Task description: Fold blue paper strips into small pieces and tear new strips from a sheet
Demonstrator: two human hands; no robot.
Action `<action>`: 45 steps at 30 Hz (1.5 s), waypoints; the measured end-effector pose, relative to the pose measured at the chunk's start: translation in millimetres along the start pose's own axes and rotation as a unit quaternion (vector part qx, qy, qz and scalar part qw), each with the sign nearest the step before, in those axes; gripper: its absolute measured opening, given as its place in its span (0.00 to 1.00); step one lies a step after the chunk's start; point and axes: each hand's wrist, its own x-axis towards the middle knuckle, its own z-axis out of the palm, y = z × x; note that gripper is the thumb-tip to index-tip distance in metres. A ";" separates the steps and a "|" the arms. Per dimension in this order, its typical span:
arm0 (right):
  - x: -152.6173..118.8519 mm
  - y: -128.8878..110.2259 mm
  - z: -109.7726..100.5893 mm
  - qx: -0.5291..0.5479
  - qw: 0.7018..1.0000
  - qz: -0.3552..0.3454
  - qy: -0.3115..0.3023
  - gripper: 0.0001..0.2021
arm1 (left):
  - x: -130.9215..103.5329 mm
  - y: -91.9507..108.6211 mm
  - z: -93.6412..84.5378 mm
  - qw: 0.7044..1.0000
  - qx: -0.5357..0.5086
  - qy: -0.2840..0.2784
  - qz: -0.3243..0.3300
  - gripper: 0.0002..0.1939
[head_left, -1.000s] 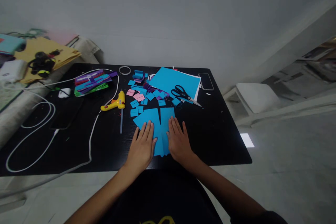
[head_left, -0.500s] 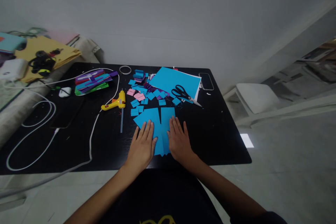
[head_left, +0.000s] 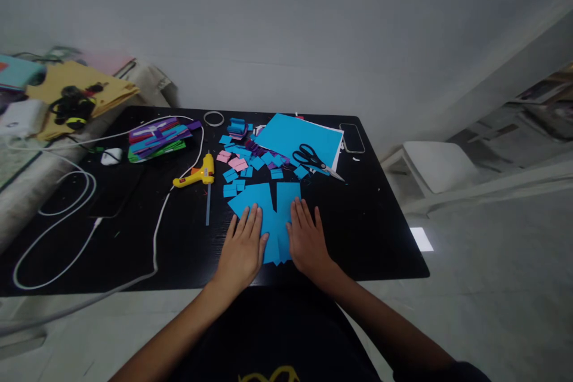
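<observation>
Blue paper (head_left: 274,228), with a narrow dark gap at its top, lies on the black table near the front edge. My left hand (head_left: 243,245) rests flat on its left part, fingers stretched out. On the right part lies my right hand (head_left: 308,240), also flat with fingers extended and thumb toward the middle. Just beyond the paper are small blue paper pieces (head_left: 230,176) and pink paper pieces (head_left: 237,163). Black-handled scissors (head_left: 310,158) lie on a larger blue sheet (head_left: 293,131). The paper's areas under my palms are hidden.
A yellow glue gun (head_left: 197,174) with its cord lies left of the paper. Further left are a bundle of coloured strips (head_left: 159,140), a white earbud case (head_left: 111,156) and a dark phone (head_left: 115,194) on a white cable. A phone-shaped clear case (head_left: 352,138) lies at the back right.
My right hand has shifted very slightly to the right, and the right part of the blue paper with it; the gap at the top looks a little wider. My left hand stays put.
</observation>
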 end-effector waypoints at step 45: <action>-0.2 41.8 -14.1 0.041 0.998 -0.048 0.012 0.25 | -5.0 0.1 -14.1 0.995 -0.082 0.048 0.016 0.26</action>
